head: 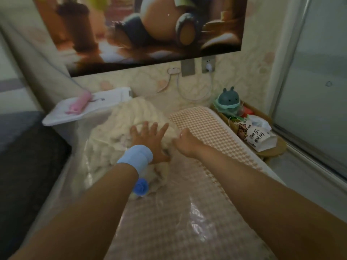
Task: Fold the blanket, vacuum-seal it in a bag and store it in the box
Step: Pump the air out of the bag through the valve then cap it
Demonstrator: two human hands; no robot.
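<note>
Spread left hand [150, 139] presses the cream blanket [135, 113], lying at 11 o'clock on the bed [210, 128], perhaps already inside the clear bag [82, 162]; right hand [185, 140] pinches its 3 o'clock edge. Soft, puffy, light: hold it by folded edges

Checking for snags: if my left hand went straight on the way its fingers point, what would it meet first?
Most likely more of the blanket, which mounds up just ahead of the left hand lying flat on it. Beyond that the wall, though depth is unclear.

Dim, soft-focus, motion-blurred (edges warped)
</note>
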